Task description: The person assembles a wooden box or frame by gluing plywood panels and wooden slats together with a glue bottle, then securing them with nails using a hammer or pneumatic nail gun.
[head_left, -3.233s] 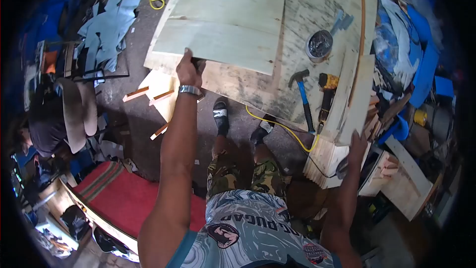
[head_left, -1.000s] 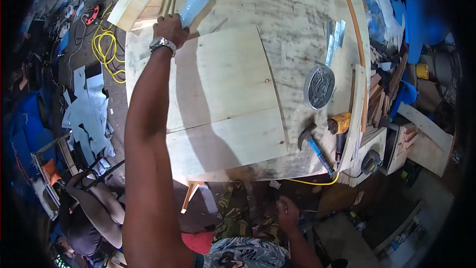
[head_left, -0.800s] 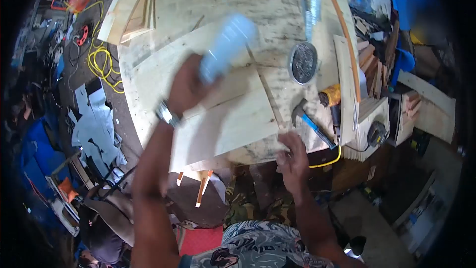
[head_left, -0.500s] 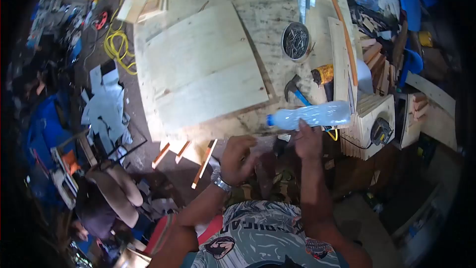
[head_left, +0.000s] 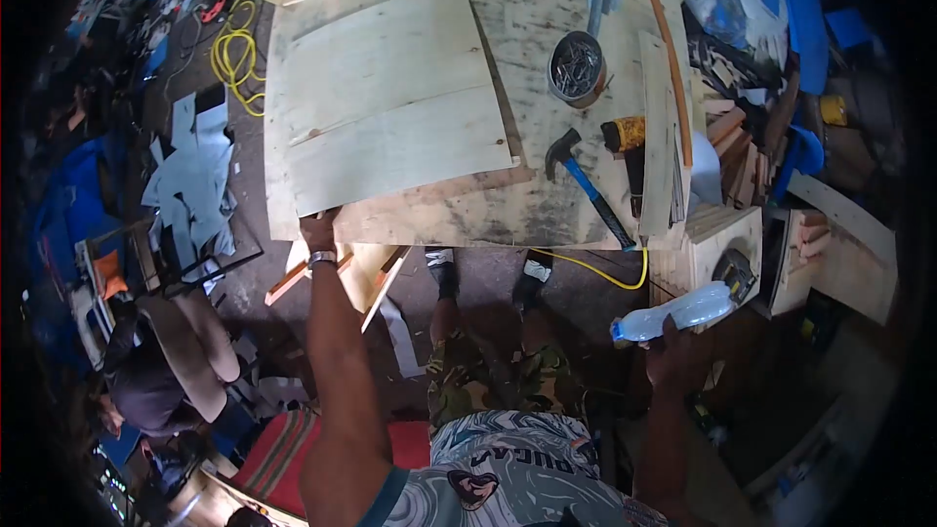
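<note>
My right hand [head_left: 668,359] is closed around a clear plastic water bottle [head_left: 678,314] with a blue cap, held almost level to the right of my body, below the table edge. My left hand [head_left: 318,232], with a metal watch on the wrist, grips the near left corner of a plywood sheet [head_left: 395,102]; its fingertips are partly hidden at the sheet's edge. Shadow shows beneath the sheet's near side. On the worktable [head_left: 468,224] to the right of the sheet lie a hammer [head_left: 589,190] with a blue and black handle and a yellow and black tool [head_left: 627,151].
A bowl of nails [head_left: 576,68] and metal strips [head_left: 603,2] are farther back. Wood strips [head_left: 659,127] line the table's right side. A yellow cord [head_left: 232,59] coils on the floor at left. Another person [head_left: 166,371] sits at lower left. A power tool [head_left: 734,271] rests on stacked boards.
My right hand has carried the bottle right and toward me, off the table. My left hand has moved left and forward from in front of my body onto the plywood sheet's corner.
</note>
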Demonstrator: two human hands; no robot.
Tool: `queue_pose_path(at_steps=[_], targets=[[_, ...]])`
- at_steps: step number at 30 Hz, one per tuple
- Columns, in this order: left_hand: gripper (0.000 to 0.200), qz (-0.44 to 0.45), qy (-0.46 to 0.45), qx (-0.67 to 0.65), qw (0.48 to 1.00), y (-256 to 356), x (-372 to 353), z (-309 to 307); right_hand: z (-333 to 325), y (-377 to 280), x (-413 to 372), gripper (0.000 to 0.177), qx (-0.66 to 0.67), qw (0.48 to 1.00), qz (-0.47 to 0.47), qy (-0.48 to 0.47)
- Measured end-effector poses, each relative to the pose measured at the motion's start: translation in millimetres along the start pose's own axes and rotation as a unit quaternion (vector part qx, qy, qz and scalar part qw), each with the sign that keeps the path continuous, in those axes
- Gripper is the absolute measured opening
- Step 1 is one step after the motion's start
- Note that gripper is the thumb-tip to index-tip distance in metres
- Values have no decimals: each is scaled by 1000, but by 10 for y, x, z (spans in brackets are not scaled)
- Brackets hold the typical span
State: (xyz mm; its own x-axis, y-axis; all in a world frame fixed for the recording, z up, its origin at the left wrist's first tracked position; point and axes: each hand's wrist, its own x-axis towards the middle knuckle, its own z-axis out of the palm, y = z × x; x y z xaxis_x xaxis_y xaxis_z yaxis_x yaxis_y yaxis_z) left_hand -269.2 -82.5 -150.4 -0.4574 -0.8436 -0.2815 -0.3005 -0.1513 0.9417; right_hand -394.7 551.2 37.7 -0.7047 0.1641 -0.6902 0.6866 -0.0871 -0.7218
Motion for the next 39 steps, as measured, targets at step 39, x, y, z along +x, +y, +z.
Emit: queue_pose_path(at_steps=[39], targets=[[26,267,-264,321,869,2828,-2832,528,1600,-2036,-1442,39,-111,895,-377,-213]])
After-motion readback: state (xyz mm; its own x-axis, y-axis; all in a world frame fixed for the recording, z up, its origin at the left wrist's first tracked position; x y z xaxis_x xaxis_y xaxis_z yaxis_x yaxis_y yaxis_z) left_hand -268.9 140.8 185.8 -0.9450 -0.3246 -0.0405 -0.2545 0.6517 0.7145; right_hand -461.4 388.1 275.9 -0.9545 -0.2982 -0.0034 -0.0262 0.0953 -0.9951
